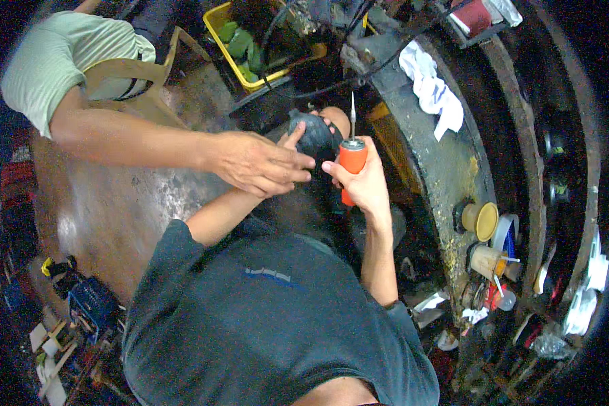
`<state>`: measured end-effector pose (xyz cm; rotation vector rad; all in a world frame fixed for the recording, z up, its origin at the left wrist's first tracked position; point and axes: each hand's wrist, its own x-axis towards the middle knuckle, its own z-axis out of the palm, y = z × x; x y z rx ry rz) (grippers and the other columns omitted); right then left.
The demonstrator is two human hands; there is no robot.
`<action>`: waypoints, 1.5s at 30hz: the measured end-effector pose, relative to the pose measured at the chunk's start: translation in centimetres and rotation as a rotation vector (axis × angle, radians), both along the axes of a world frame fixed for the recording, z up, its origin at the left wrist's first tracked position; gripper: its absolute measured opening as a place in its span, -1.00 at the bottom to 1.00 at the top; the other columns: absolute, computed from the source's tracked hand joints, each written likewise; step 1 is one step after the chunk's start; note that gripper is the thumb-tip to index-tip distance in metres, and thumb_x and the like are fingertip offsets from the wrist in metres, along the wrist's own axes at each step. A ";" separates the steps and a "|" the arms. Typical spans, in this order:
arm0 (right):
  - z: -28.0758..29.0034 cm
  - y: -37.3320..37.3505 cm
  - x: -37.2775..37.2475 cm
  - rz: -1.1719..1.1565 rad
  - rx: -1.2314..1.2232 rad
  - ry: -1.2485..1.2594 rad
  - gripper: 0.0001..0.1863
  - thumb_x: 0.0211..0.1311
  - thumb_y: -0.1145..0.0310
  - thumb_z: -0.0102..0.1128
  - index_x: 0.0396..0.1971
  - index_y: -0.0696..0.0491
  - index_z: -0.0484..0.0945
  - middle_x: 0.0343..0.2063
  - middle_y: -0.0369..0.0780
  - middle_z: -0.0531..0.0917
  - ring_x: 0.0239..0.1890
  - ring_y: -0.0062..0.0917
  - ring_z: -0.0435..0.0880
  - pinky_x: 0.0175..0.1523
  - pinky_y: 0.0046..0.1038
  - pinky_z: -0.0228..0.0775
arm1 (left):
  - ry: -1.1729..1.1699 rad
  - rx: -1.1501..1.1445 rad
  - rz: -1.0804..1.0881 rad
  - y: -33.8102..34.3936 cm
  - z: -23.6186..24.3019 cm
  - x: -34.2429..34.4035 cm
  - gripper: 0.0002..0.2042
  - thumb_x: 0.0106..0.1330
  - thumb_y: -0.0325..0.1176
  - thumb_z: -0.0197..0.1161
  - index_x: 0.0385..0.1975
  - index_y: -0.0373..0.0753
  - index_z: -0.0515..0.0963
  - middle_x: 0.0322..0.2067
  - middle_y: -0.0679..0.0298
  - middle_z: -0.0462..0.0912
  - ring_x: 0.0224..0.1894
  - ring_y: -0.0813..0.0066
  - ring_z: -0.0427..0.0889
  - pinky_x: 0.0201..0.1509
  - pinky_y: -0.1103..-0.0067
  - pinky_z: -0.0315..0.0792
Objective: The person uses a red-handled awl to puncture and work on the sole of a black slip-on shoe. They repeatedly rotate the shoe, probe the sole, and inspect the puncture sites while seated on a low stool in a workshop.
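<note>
Head view first: at centre frame I see my right hand point(364, 184) wrapped firmly around an orange cylindrical screwdriver handle point(351, 162), its thin silver metal shaft point(352, 108) pointing toward the top of the frame. Just left of it sits a dark rounded rubber-looking part point(312, 135). My left forearm runs up toward that part, but the hand itself is hidden under a co-worker's hand point(257, 162), so I cannot tell whether my left fingers are spread or closed; one thumb tip showing against the part may be mine.

What worries me is the crowding. The co-worker's fingers lie spread and pressed flat right beside the orange handle, and the bare shaft tip stands close above both hands — a slip of the handle, or a sudden give in the dark part, could in my judgement drive the tip into a finger. The grip on the part also looks shared, so if either person shifts, it might twist free and drop into the dark gap below.

The dark part itself looks matte, blackish-grey and domed, smooth on top, partly covered by fingers — its lower edge is hidden. To the right curves a grimy metal workbench point(446, 169) with a crumpled white rag point(430, 88); a yellow plastic crate point(233, 51) sits at upper centre.
</note>
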<state>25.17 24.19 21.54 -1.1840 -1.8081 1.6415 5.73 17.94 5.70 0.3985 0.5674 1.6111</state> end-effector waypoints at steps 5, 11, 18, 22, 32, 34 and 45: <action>6.9 3.2 -4.5 0.127 0.366 -0.010 -0.36 0.09 0.31 0.75 0.06 0.06 0.48 -0.16 -0.22 0.72 -0.08 -0.45 0.72 0.11 -0.31 0.60 | -0.298 0.233 -0.430 -3.4 4.7 -1.3 -0.44 0.78 0.06 -0.08 0.58 -0.14 0.31 0.55 0.20 0.42 0.53 0.26 0.46 0.67 0.25 0.30; 12.7 6.4 -10.7 0.230 0.067 0.309 -0.43 0.25 0.21 0.70 0.07 0.06 0.49 -0.18 -0.28 0.68 -0.13 -0.56 0.64 0.03 -0.39 0.56 | -0.291 -0.305 0.143 -8.1 5.9 4.6 -0.44 0.77 0.04 -0.02 0.63 -0.04 0.19 0.62 0.25 0.32 0.63 0.20 0.32 0.74 0.12 0.19; 15.4 9.9 -16.9 0.237 0.240 0.487 -0.26 0.25 0.14 0.71 0.23 0.09 0.41 -0.11 -0.23 0.70 -0.16 -0.50 0.70 0.01 -0.40 0.63 | -0.322 -0.425 0.088 -7.2 4.9 3.1 -0.42 0.78 -0.06 0.00 0.72 0.15 0.13 0.63 0.33 0.32 0.61 0.25 0.37 0.72 0.18 0.24; 14.6 11.5 -19.5 0.312 0.256 0.537 -0.14 0.26 0.20 0.70 0.39 0.09 0.29 0.07 -0.16 0.68 0.08 -0.43 0.70 0.21 -0.29 0.61 | -0.267 -0.332 0.084 -6.9 4.5 3.9 -0.37 0.75 0.05 0.04 0.71 0.08 0.11 0.66 0.32 0.27 0.66 0.15 0.28 0.75 0.10 0.12; 11.7 9.6 -32.0 0.438 -0.204 0.699 -0.21 0.55 0.27 0.33 0.65 0.09 0.22 0.42 -0.08 0.56 0.45 -0.37 0.52 0.57 -0.34 0.31 | 0.230 -0.581 0.050 -7.4 1.8 2.3 -0.57 0.72 0.00 0.15 0.46 0.04 0.46 0.33 0.38 0.65 0.20 0.40 0.73 0.25 0.34 0.67; 9.7 9.3 -29.6 0.318 -0.141 0.512 -0.28 0.62 0.26 0.23 0.63 0.18 0.23 0.43 -0.02 0.57 0.47 -0.32 0.54 0.54 -0.25 0.41 | -0.139 -0.569 -0.041 -7.5 1.5 2.0 -0.61 0.71 -0.04 0.18 0.41 0.04 0.50 0.24 0.36 0.74 0.22 0.39 0.74 0.37 0.30 0.61; -4.6 0.3 -2.1 0.086 0.401 -0.229 -0.64 0.37 0.38 0.45 0.14 0.06 0.73 0.07 -0.11 0.75 0.16 -0.19 0.71 0.37 -0.20 0.50 | -0.441 -0.360 0.105 -6.5 4.5 3.2 -0.60 0.72 -0.19 0.11 0.44 -0.13 0.48 0.33 0.19 0.67 0.37 0.24 0.64 0.54 0.23 0.45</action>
